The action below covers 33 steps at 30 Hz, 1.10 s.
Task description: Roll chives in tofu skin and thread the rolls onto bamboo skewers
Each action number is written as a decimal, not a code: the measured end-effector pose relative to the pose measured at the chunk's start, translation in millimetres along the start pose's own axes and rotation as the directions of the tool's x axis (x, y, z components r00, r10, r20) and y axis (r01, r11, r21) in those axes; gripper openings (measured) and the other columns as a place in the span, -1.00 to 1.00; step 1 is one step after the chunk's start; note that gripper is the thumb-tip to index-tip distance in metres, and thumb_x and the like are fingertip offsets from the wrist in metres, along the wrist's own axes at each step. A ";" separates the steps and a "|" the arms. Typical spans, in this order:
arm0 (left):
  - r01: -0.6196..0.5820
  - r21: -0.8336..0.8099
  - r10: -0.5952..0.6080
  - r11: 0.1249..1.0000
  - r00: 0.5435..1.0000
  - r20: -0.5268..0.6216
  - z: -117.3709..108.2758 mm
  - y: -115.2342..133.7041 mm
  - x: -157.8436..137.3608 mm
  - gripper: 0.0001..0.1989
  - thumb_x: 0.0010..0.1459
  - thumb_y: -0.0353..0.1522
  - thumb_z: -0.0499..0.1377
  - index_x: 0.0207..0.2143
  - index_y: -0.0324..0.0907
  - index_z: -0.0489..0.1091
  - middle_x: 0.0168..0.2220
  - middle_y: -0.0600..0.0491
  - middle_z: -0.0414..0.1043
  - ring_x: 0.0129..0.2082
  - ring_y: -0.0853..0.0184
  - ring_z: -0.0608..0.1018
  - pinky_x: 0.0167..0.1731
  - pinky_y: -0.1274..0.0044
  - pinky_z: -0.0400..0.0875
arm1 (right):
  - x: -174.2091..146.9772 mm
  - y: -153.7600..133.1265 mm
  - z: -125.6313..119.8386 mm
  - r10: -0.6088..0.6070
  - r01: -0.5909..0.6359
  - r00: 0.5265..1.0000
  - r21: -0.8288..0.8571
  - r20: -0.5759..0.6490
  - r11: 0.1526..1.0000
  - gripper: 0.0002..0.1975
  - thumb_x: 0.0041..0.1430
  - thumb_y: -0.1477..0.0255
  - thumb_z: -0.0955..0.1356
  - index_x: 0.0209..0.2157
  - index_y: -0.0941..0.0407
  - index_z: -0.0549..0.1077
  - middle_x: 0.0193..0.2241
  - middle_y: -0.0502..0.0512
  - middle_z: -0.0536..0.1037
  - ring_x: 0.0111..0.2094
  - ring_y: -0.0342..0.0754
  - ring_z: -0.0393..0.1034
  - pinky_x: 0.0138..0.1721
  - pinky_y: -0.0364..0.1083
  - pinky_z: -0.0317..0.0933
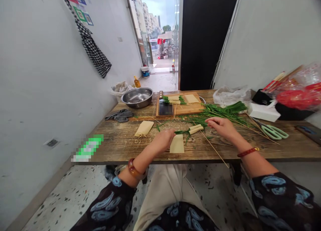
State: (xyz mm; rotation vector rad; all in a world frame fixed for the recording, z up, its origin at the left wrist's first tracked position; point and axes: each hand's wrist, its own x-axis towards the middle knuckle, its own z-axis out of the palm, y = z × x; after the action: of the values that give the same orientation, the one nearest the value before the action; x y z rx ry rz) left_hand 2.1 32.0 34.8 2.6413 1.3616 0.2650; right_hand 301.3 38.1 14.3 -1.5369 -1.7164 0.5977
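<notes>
My left hand (pixel 164 139) is closed, its fingertips at the end of some green chives (pixel 178 132) above the table. Just below it a tan tofu-skin sheet (pixel 177 147) lies flat near the front edge. To the right of that hand are two tan tofu-skin rolls (pixel 196 129) with greens sticking out; a thin bamboo skewer (pixel 214 149) runs from them past the table edge. My right hand (pixel 222 126) hovers beside the rolls with fingers drawn together; anything between them is too small to make out. Behind it spreads a pile of chives (pixel 225 110).
A wooden board (pixel 198 108) carries a cleaver (pixel 166 109), filled rolls (pixel 174 100) and a sheet stack (pixel 191 99). Folded sheets (pixel 144 128), a grey cloth (pixel 119 115) and a steel basin (pixel 137 97) stand left. Scissors (pixel 273 131), a tissue box (pixel 264 112) and a phone (pixel 309 133) lie right.
</notes>
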 end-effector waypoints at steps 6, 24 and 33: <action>0.009 -0.072 -0.012 0.997 0.999 -0.045 7.0 -11.7 5.0 -0.76 0.28 -0.31 -0.13 -0.37 -0.17 0.24 -0.39 -0.02 0.39 -0.37 0.26 0.46 -0.31 0.45 0.31 | 0.0 59.9 -42.0 -0.039 0.016 0.999 -0.499 -0.037 0.867 -0.73 0.20 0.42 0.25 -0.19 0.14 0.55 -0.23 0.15 0.57 -0.19 -0.02 0.42 -0.17 -0.10 0.21; 0.042 -0.847 -0.251 0.530 0.962 -0.109 1.0 -13.6 6.4 -0.67 0.17 -0.11 0.01 -0.39 -0.20 0.26 -0.57 0.19 0.13 -0.59 0.46 0.23 -0.57 0.60 0.15 | 4.4 54.4 -19.3 -0.032 0.063 0.998 -0.582 0.063 0.811 -0.88 0.16 0.52 0.25 -0.34 0.18 0.42 -0.31 0.25 0.48 -0.24 0.02 0.35 -0.18 -0.07 0.14; 0.080 -0.989 -0.290 0.123 0.956 0.041 -7.6 -5.2 1.9 -0.72 0.11 -0.19 0.14 -0.35 -0.25 0.28 -0.53 0.14 0.32 -0.56 0.51 0.38 -0.51 0.65 0.24 | -8.4 -13.1 -5.5 -0.093 0.097 0.991 -0.029 0.096 0.995 -0.78 0.18 0.27 0.19 -0.36 0.10 0.35 -0.45 0.01 0.48 -0.44 -0.11 0.27 -0.36 -0.13 0.13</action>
State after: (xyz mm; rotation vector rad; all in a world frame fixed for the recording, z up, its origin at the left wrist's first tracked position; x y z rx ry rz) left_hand -2.6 37.0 41.1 1.2542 0.9182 0.9779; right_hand 297.3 26.8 25.8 -1.4610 -1.8684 0.6040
